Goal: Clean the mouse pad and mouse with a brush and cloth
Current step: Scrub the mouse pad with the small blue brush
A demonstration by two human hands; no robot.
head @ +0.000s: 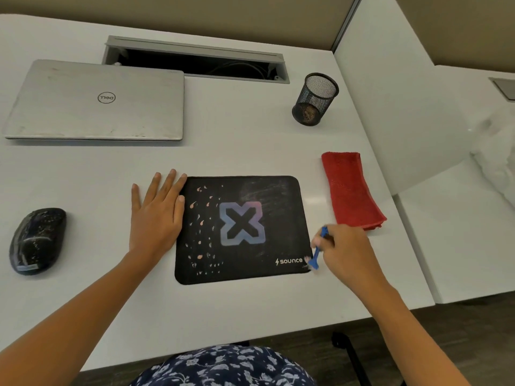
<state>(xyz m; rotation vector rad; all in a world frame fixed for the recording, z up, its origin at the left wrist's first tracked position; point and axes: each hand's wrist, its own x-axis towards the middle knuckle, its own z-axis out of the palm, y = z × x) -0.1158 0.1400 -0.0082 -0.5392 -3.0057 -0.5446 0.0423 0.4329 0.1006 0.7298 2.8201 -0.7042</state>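
Observation:
A black mouse pad (250, 271) with a blue X logo lies in the middle of the white desk (237, 135). Pale specks dot its left half. My left hand (157, 215) rests flat, fingers spread, on the desk against the pad's left edge. My right hand (342, 249) grips a small blue brush (317, 254), whose bristles touch the pad's lower right corner. A black mouse (36, 240), flecked with white bits, sits at the far left. A folded red cloth (351, 190) lies right of the pad.
A closed silver laptop (97, 101) lies at the back left. Behind it is an open cable tray (195, 61). A black mesh pen cup (316, 98) stands at the back right. A white partition (390, 93) rises along the desk's right side.

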